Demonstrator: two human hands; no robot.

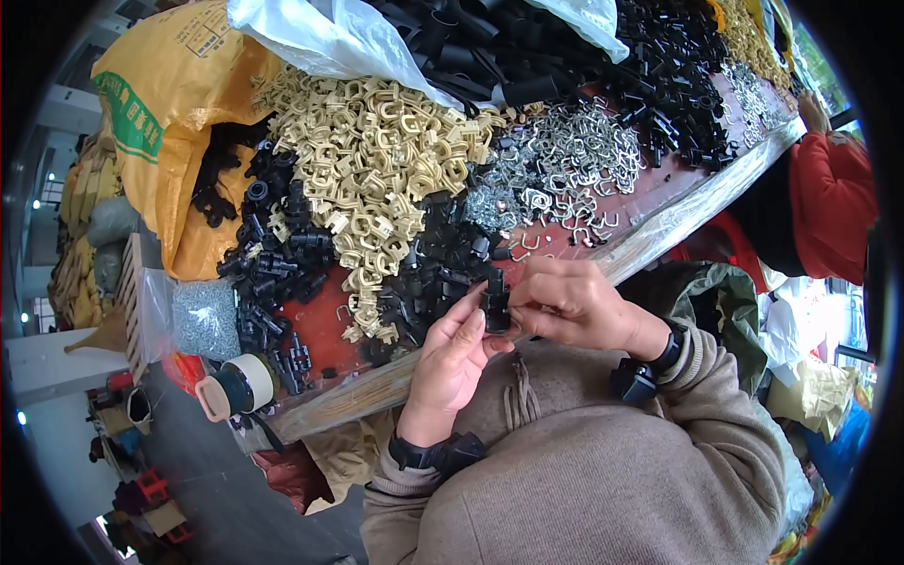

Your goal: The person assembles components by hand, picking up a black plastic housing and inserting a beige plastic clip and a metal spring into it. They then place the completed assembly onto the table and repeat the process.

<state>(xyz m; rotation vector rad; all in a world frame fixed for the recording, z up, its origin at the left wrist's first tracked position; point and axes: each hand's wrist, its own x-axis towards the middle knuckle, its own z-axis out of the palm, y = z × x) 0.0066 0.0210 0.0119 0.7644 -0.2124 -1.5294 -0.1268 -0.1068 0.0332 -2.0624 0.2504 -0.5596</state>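
Between my hands, just in front of my body, is a small black plastic fitting (495,303), held upright. The thumb and fingers of my left hand (450,365) grip it from the left. My right hand (582,306) is closed at its right side, fingertips pinched together; whatever they hold is hidden. Beyond my hands lie a heap of beige plastic clips (377,160), loose black fittings (273,259) and a pile of bent silvery metal clips (589,146).
A wooden beam (353,400) edges the red tabletop (320,325) on my side. On the left stand a yellow woven sack (179,85), a bag of small metal pieces (205,320) and a cup-like container (247,384). Black tubes (452,47) lie at the back; a person in red (833,202) is at right.
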